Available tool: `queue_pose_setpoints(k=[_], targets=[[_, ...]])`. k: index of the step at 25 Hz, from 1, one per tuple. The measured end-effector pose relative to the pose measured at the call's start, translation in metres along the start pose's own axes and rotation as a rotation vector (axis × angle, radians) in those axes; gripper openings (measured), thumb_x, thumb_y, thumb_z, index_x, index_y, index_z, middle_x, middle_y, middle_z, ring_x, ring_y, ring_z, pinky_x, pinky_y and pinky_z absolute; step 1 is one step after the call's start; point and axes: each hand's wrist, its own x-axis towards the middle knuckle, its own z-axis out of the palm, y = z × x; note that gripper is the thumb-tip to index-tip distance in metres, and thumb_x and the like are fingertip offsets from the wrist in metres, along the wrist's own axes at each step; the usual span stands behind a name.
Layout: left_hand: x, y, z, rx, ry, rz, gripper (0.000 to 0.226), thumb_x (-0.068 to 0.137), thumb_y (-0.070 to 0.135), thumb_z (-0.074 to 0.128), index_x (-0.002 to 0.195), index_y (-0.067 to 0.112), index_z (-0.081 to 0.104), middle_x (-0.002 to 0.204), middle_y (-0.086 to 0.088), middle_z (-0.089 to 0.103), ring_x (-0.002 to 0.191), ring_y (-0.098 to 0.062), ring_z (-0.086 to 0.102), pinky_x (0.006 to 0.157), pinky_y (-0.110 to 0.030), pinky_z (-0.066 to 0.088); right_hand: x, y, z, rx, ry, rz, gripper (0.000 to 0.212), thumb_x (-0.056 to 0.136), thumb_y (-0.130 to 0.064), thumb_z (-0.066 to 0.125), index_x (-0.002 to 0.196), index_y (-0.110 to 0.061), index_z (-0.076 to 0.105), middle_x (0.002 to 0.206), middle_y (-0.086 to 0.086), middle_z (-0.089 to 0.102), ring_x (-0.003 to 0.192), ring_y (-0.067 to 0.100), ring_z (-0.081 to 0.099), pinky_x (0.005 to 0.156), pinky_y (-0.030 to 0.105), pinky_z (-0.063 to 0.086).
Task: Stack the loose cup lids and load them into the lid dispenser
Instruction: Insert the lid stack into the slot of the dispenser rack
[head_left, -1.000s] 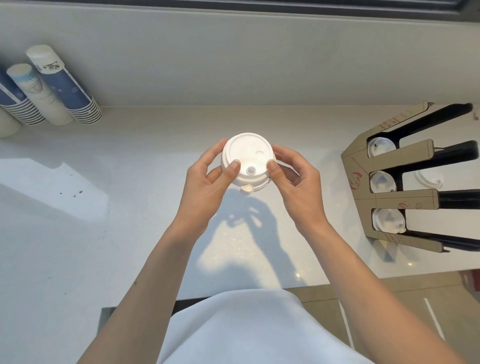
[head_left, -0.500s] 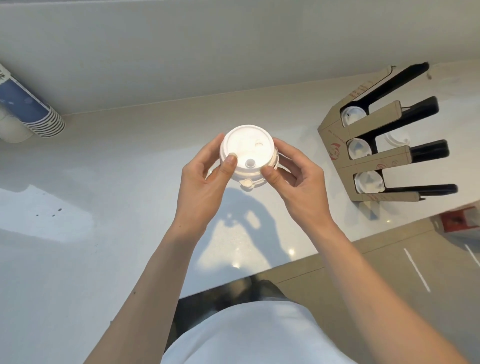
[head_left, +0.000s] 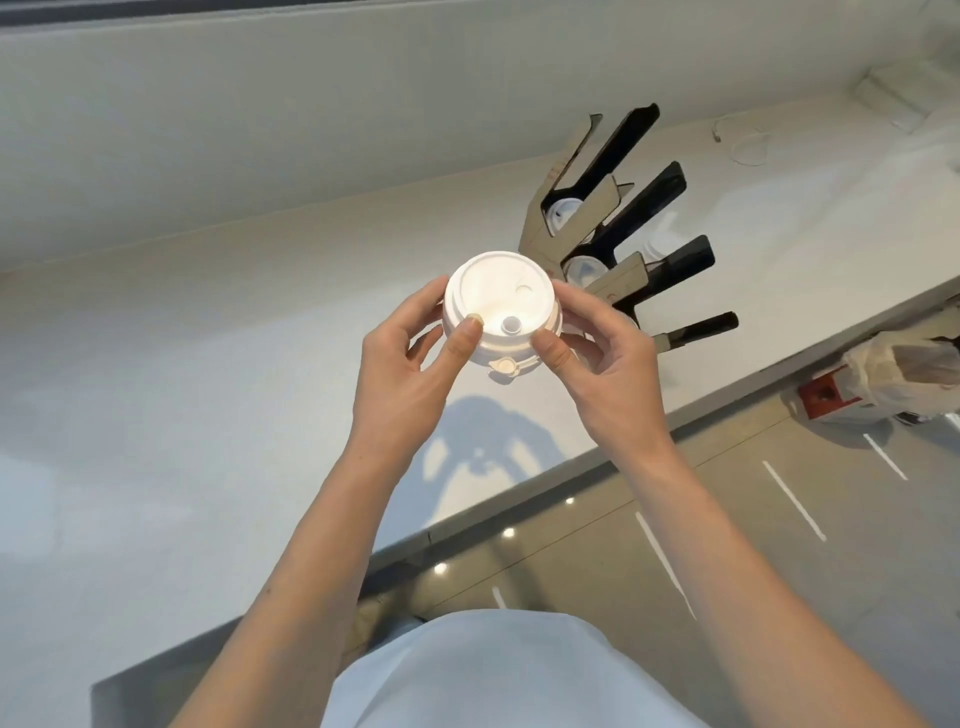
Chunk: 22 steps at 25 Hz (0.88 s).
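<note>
Both hands, left hand (head_left: 410, 364) and right hand (head_left: 605, 371), clasp a stack of white cup lids (head_left: 501, 312) above the counter (head_left: 208, 364), beside the lid dispenser (head_left: 613, 218).

— Where is the view taken from?
— There is only one, worn on the person's head, looking forward and steeply down over both forearms.
— How near?
— Close: the hands sit mid-frame, the white counter (head_left: 218, 395) beyond them, the floor (head_left: 753, 545) at lower right.
— Level?
— No, tilted; the counter's edge runs diagonally, and the wide lens bends the wall (head_left: 260, 135).
</note>
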Motion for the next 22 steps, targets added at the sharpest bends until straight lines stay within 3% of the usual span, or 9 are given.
queue_pose_setpoints(k=[6, 11, 14, 19, 22], targets=[[-0.019, 0.005, 0.094, 0.012, 0.025, -0.012, 0.047, 0.091, 0.028, 0.071, 0.136, 0.017, 0.062, 0.133, 0.004, 0.068, 0.123, -0.010, 0.062, 0.107, -0.033, 0.050, -0.002, 0.025, -0.092, 0.010, -0.018, -0.007, 0.048, 0.088, -0.021, 0.075, 0.133, -0.013, 0.062, 0.132, 0.006, 0.065, 0.121, 0.017, 0.063, 0.100, 0.043, 0.054], [-0.025, 0.005, 0.153, -0.015, 0.057, -0.026, 0.046, 0.090, 0.022, 0.073, 0.135, 0.013, 0.063, 0.131, 0.001, 0.069, 0.122, -0.010, 0.063, 0.102, -0.020, 0.051, 0.001, 0.043, -0.149, 0.053, -0.048, 0.009, 0.046, 0.088, -0.016, 0.074, 0.132, -0.011, 0.062, 0.130, 0.006, 0.066, 0.119, 0.016, 0.064, 0.099, 0.034, 0.054], [-0.024, 0.003, 0.176, -0.045, 0.050, -0.042, 0.045, 0.090, 0.018, 0.073, 0.133, 0.012, 0.064, 0.130, 0.001, 0.069, 0.121, -0.009, 0.064, 0.099, -0.017, 0.050, 0.006, 0.052, -0.170, 0.081, -0.063, 0.012, 0.046, 0.087, -0.014, 0.074, 0.132, -0.010, 0.062, 0.130, 0.008, 0.066, 0.119, 0.015, 0.064, 0.099, 0.029, 0.053], [-0.012, -0.004, 0.195, -0.070, 0.044, -0.067, 0.045, 0.089, 0.014, 0.074, 0.132, 0.010, 0.063, 0.128, 0.001, 0.070, 0.118, -0.005, 0.065, 0.093, -0.014, 0.051, 0.019, 0.067, -0.187, 0.103, -0.082, 0.035, 0.043, 0.088, -0.010, 0.072, 0.129, -0.018, 0.064, 0.130, 0.008, 0.065, 0.122, 0.018, 0.063, 0.106, 0.039, 0.049], [0.001, -0.013, 0.202, -0.099, 0.033, -0.095, 0.044, 0.088, 0.015, 0.075, 0.130, 0.012, 0.065, 0.126, 0.003, 0.072, 0.117, -0.005, 0.066, 0.092, -0.015, 0.052, 0.032, 0.073, -0.189, 0.068, -0.070, 0.051, 0.037, 0.093, -0.009, 0.066, 0.130, -0.018, 0.063, 0.129, 0.007, 0.066, 0.121, 0.012, 0.063, 0.104, 0.032, 0.051]])
